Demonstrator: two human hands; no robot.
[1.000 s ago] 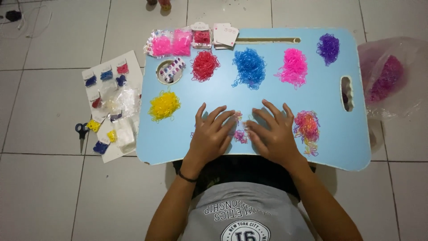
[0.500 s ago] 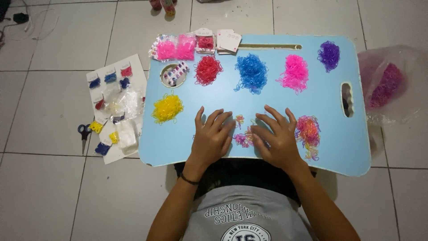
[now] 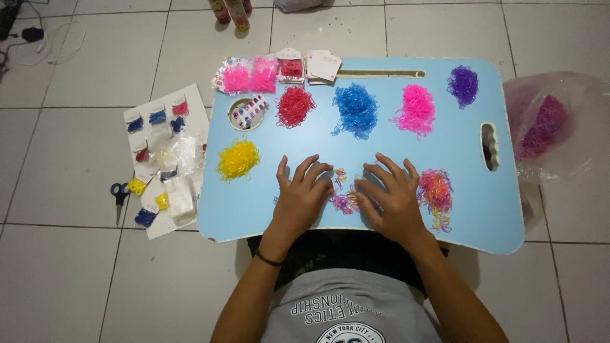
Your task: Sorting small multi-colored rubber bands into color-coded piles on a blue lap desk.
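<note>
White floor tiles surround a light blue surface (image 3: 394,152) that sits across the person's lap in the head view. Both hands lie palm down near its front edge, fingers spread and flat, gripping nothing. The left hand (image 3: 298,200) and the right hand (image 3: 391,200) sit side by side, and between their fingertips is a small scatter of mixed-colour elastic bands (image 3: 343,194), pink and purple mostly, which the inner fingers touch or nearly touch. Just beside the right hand lies a larger mixed pile (image 3: 436,190) of orange, pink and yellow bands.

Farther back on the surface, sorted heaps stand well apart: a yellow pile (image 3: 237,159) to the left, then a red pile (image 3: 294,106), a blue pile (image 3: 356,109), a pink pile (image 3: 417,109) and a purple pile (image 3: 463,84) at the far right corner. A round recess (image 3: 246,113) at the back left holds a small strip of beads or clips. Packets of pink bands (image 3: 249,76) and small cards (image 3: 323,65) rest along the back edge.

On the floor to the left, a white sheet (image 3: 166,159) carries small filled bags, with scissors (image 3: 119,194) beside it. To the right sits a clear plastic bag (image 3: 549,124) of pink bands.
</note>
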